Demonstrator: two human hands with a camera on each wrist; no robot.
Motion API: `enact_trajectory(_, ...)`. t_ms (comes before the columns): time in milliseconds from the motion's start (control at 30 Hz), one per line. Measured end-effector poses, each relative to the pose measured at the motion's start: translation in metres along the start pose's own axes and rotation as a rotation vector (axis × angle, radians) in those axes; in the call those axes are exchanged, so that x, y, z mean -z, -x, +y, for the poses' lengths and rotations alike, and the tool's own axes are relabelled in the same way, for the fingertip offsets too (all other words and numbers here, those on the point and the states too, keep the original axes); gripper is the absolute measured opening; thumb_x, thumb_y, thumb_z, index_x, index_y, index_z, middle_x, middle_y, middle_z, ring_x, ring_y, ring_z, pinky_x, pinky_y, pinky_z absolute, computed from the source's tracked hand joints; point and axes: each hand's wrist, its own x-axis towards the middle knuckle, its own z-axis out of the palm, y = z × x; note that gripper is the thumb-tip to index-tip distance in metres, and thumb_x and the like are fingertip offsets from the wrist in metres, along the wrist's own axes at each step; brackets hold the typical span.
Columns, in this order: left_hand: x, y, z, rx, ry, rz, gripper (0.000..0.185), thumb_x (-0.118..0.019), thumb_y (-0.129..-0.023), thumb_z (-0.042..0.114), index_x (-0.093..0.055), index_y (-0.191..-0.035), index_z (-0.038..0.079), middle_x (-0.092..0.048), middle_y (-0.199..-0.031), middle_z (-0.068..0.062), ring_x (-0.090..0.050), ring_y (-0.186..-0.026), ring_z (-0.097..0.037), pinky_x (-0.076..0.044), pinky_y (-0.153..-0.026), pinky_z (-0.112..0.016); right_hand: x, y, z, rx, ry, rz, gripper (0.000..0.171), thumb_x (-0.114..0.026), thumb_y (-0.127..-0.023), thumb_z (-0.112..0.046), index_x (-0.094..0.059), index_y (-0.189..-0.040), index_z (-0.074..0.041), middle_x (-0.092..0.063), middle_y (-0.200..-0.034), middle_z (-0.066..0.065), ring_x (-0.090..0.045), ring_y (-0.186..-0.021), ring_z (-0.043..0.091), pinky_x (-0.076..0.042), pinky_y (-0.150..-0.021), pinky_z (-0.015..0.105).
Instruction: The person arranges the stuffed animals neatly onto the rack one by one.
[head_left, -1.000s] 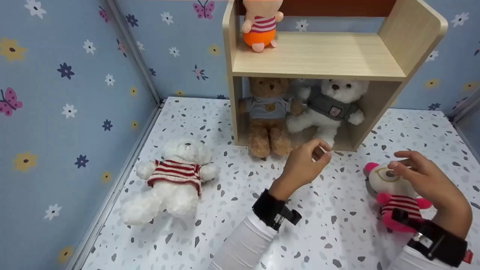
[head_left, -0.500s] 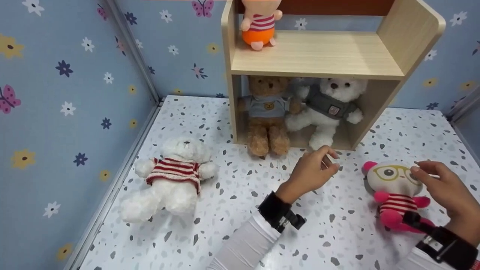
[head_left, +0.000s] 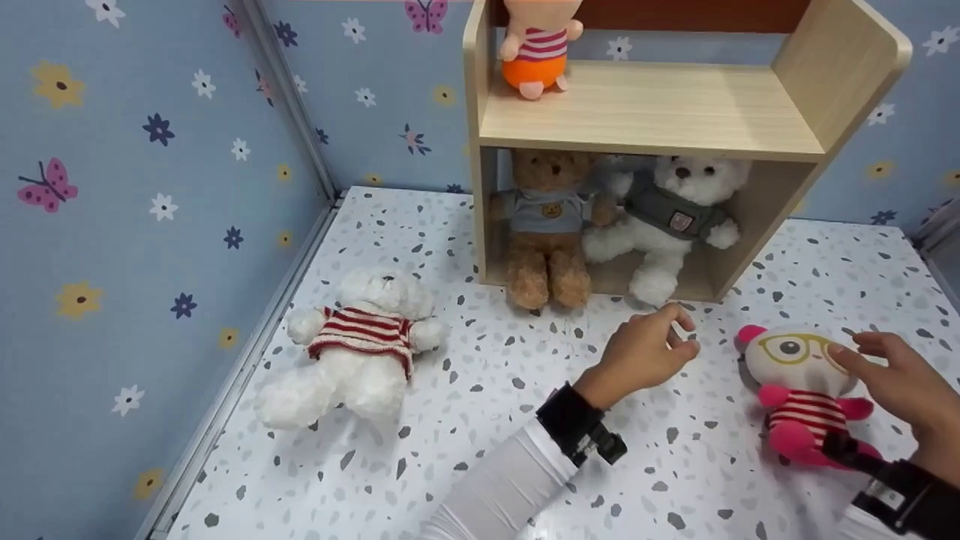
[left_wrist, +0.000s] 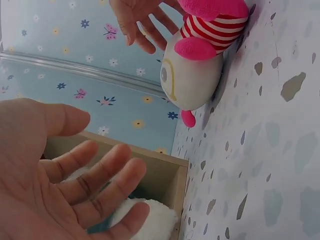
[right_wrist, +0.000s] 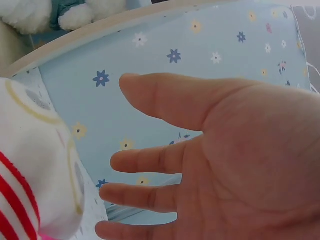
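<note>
A pink and white plush toy with yellow glasses and a red-striped top [head_left: 808,412] lies face up on the speckled table at the right. My right hand [head_left: 904,382] hovers beside its head, fingers loosely spread and holding nothing. In the right wrist view the same plush toy [right_wrist: 40,170] is just left of the fingertips. My left hand [head_left: 646,349] is over the table in front of the shelf, relaxed, with nothing in it. The left wrist view shows the left hand's fingers [left_wrist: 107,175] spread, the plush toy beyond them.
A wooden shelf [head_left: 652,146] stands at the back. Its lower level holds a brown teddy bear [head_left: 550,255] and a white bear in a dark grey sweater [head_left: 671,210]; an orange-bottomed pig plush [head_left: 535,56] sits above. A white bear in a striped sweater [head_left: 360,337] lies at the left.
My right hand has moved right, off the plush toy's face, uncovering its glasses. My left hand has drawn back from the shelf and slightly to the right. The toys stay where they were.
</note>
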Motion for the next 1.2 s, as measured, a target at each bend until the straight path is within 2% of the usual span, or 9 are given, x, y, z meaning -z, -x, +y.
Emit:
enact_trajectory(133,-0.008,0.001,0.006,0.059,-0.03,0.005,0.016,-0.062,-0.09,0.04,-0.058,-0.104,0.032,-0.063,-0.08,0.019,-0.055,-0.066,0.002,-0.041,-0.059,-0.019,0.0,-0.002,-0.002,0.051,0.113,-0.033,0.099,-0.033,-0.093,-0.067,-0.005,-0.147,0.011,-0.004,-0.148,0.042,-0.013,-0.132,0.062,-0.027,-0.098,0.075)
enact_trajectory(300,-0.023,-0.002,0.012,0.082,-0.029,-0.005,0.017,-0.063,-0.089,0.042,-0.059,-0.103,0.033,-0.06,-0.077,0.019,-0.053,-0.065,0.002,-0.04,-0.057,-0.018,-0.004,-0.006,0.001,0.143,0.259,-0.068,0.097,-0.036,-0.094,-0.064,-0.014,-0.141,0.018,-0.01,-0.139,0.047,-0.022,-0.122,0.063,-0.034,-0.092,0.073)
enact_trajectory(567,-0.037,-0.007,0.018,0.028,-0.141,-0.015,0.03,-0.055,-0.091,0.057,-0.056,-0.111,0.034,-0.063,-0.095,0.016,-0.056,-0.079,0.001,-0.04,-0.062,-0.017,-0.015,-0.005,0.003,0.18,0.299,-0.004,0.093,-0.04,-0.094,-0.061,-0.017,-0.139,0.018,-0.014,-0.131,0.049,-0.031,-0.115,0.063,-0.035,-0.089,0.072)
enact_trajectory(700,-0.043,-0.012,0.019,0.03,-0.163,0.0,0.031,-0.053,-0.092,0.056,-0.055,-0.115,0.035,-0.065,-0.106,0.016,-0.061,-0.09,-0.001,-0.043,-0.068,-0.019,-0.021,-0.005,0.004,0.17,0.291,0.038,0.094,-0.042,-0.094,-0.06,-0.015,-0.141,0.016,-0.013,-0.131,0.049,-0.034,-0.113,0.062,-0.034,-0.089,0.072)
enact_trajectory(800,-0.048,-0.018,0.021,0.043,-0.16,0.004,0.031,-0.054,-0.092,0.054,-0.054,-0.117,0.036,-0.066,-0.11,0.016,-0.062,-0.095,-0.002,-0.046,-0.071,-0.02,-0.022,-0.006,0.006,0.133,0.286,0.05,0.096,-0.043,-0.093,-0.061,-0.014,-0.142,0.016,-0.014,-0.131,0.048,-0.03,-0.114,0.062,-0.035,-0.089,0.072)
enact_trajectory(933,-0.056,-0.027,0.025,0.092,-0.096,-0.016,0.03,-0.056,-0.091,0.051,-0.055,-0.117,0.036,-0.067,-0.107,0.014,-0.062,-0.091,-0.002,-0.045,-0.07,-0.019,-0.023,-0.008,0.011,0.134,0.288,0.031,0.101,-0.045,-0.091,-0.063,-0.011,-0.142,0.018,-0.013,-0.13,0.049,-0.031,-0.11,0.061,-0.034,-0.089,0.072)
enact_trajectory(1067,-0.065,-0.036,0.031,0.186,-0.017,-0.054,0.031,-0.059,-0.089,0.051,-0.055,-0.114,0.034,-0.068,-0.1,0.013,-0.061,-0.086,-0.006,-0.044,-0.069,-0.02,-0.026,-0.008,0.016,0.125,0.292,0.012,0.108,-0.045,-0.089,-0.067,-0.004,-0.142,0.018,-0.01,-0.129,0.05,-0.034,-0.108,0.064,-0.034,-0.09,0.073)
enact_trajectory(1200,-0.075,-0.04,0.039,0.277,0.026,-0.096,0.035,-0.063,-0.086,0.052,-0.053,-0.111,0.03,-0.065,-0.095,0.01,-0.06,-0.084,-0.009,-0.045,-0.07,-0.023,-0.03,-0.006,0.019,0.092,0.309,0.006,0.115,-0.044,-0.087,-0.071,0.003,-0.142,0.018,-0.01,-0.125,0.051,-0.033,-0.104,0.068,-0.037,-0.084,0.072)
